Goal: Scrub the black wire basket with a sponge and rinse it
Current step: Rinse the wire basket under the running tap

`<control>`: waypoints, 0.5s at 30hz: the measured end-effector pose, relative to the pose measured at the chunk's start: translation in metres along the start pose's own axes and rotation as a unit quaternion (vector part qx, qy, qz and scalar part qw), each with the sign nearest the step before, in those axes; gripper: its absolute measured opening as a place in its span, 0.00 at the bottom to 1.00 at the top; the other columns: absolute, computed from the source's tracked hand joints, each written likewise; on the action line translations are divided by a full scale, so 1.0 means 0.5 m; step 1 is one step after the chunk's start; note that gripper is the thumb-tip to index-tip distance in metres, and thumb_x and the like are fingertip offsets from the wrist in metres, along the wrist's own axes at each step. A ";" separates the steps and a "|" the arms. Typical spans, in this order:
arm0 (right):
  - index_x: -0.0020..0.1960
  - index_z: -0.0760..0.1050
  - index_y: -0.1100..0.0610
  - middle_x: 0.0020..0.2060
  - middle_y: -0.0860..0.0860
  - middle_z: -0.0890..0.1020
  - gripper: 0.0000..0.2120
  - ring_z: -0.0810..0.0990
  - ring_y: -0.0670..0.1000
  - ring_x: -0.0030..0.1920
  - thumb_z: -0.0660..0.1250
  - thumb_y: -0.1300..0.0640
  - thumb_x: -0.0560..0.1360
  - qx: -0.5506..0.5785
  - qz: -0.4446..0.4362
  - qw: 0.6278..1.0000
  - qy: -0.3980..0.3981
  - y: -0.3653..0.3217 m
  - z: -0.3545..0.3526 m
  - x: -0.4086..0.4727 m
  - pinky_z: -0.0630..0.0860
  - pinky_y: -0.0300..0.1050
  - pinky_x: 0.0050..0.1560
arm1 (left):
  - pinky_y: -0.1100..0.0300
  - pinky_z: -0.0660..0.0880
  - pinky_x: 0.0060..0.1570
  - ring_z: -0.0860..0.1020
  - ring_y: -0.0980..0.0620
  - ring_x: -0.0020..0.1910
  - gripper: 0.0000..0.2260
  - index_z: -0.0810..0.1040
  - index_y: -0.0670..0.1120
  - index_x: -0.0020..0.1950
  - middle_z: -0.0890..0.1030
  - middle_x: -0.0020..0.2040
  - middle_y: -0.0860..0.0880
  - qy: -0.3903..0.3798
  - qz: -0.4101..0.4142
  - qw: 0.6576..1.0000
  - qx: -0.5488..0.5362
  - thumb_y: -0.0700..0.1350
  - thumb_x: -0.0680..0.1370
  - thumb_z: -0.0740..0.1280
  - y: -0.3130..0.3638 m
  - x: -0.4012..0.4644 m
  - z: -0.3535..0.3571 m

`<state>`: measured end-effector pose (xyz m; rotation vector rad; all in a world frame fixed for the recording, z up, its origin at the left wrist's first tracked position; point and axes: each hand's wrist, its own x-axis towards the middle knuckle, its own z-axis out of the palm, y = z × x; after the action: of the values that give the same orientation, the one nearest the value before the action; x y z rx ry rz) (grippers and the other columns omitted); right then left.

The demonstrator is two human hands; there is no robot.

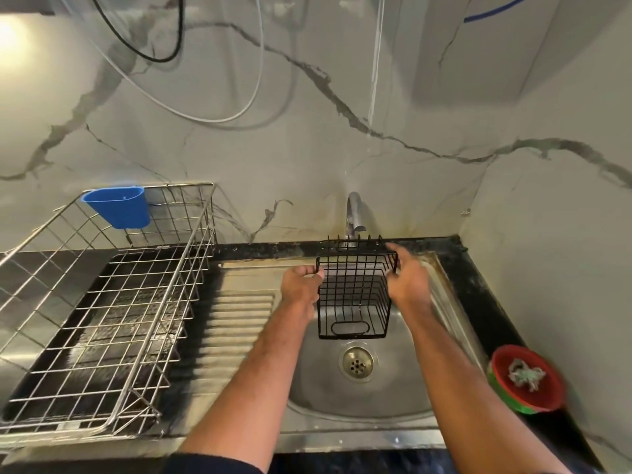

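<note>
You hold the black wire basket point(355, 295) in both hands above the steel sink point(362, 398), just in front of the tap point(354, 213) at the back wall. The basket is tipped so its open top faces you, and its lower edge hangs above the drain point(357, 363). Your left hand point(302, 285) grips the basket's left rim, fingers curled round the wire. Your right hand point(407, 278) grasps the right side, fingers wrapped over the upper corner. To the left, a metal dish rack point(102, 302) sits on the counter beside the ribbed drainboard point(236, 323), with a blue cup point(119, 206) hung on its back rail. At the right, on the dark counter point(478, 285), a red bowl point(526, 378) holds a pale, crumpled scrubber point(525, 372), blurred.
</note>
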<state>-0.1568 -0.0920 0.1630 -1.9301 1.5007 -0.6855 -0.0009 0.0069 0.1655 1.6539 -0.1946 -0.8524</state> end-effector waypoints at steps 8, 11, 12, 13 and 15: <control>0.75 0.67 0.46 0.63 0.55 0.81 0.28 0.83 0.52 0.53 0.67 0.64 0.79 0.003 -0.035 0.999 0.001 -0.014 0.004 0.002 0.84 0.47 0.48 | 0.52 0.79 0.52 0.80 0.47 0.55 0.08 0.80 0.45 0.57 0.83 0.55 0.44 0.020 0.021 1.000 0.006 0.41 0.78 0.72 -0.003 0.003 -0.019; 0.75 0.67 0.47 0.61 0.53 0.82 0.28 0.83 0.50 0.51 0.68 0.63 0.78 0.000 -0.038 0.999 -0.008 -0.016 0.004 0.009 0.84 0.48 0.50 | 0.57 0.76 0.44 0.79 0.51 0.48 0.04 0.79 0.46 0.53 0.83 0.49 0.46 0.026 0.035 0.999 0.003 0.41 0.79 0.71 -0.003 0.005 -0.020; 0.75 0.67 0.47 0.61 0.53 0.82 0.29 0.83 0.50 0.50 0.68 0.63 0.78 0.000 -0.034 0.999 -0.015 -0.017 0.003 0.013 0.84 0.48 0.50 | 0.58 0.75 0.43 0.79 0.51 0.47 0.04 0.79 0.46 0.52 0.83 0.47 0.47 0.025 0.039 0.999 0.002 0.41 0.79 0.71 -0.002 0.006 -0.018; 0.75 0.67 0.47 0.61 0.53 0.81 0.28 0.83 0.50 0.52 0.68 0.63 0.78 0.002 -0.032 0.999 -0.021 -0.018 0.002 0.017 0.84 0.48 0.52 | 0.58 0.75 0.42 0.80 0.51 0.48 0.04 0.80 0.45 0.53 0.83 0.47 0.47 0.023 0.042 0.999 0.004 0.41 0.79 0.71 -0.001 0.006 -0.018; 0.75 0.68 0.48 0.62 0.54 0.81 0.27 0.82 0.53 0.58 0.68 0.63 0.79 0.007 -0.031 0.999 -0.030 -0.024 0.001 0.023 0.81 0.48 0.56 | 0.56 0.78 0.45 0.81 0.48 0.51 0.07 0.80 0.44 0.56 0.84 0.51 0.45 0.020 0.044 0.999 0.009 0.41 0.78 0.72 0.002 0.007 -0.018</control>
<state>-0.1458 -0.1011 0.1718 -1.9755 1.4006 -0.6572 0.0074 0.0120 0.1651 1.6651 -0.2454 -0.7528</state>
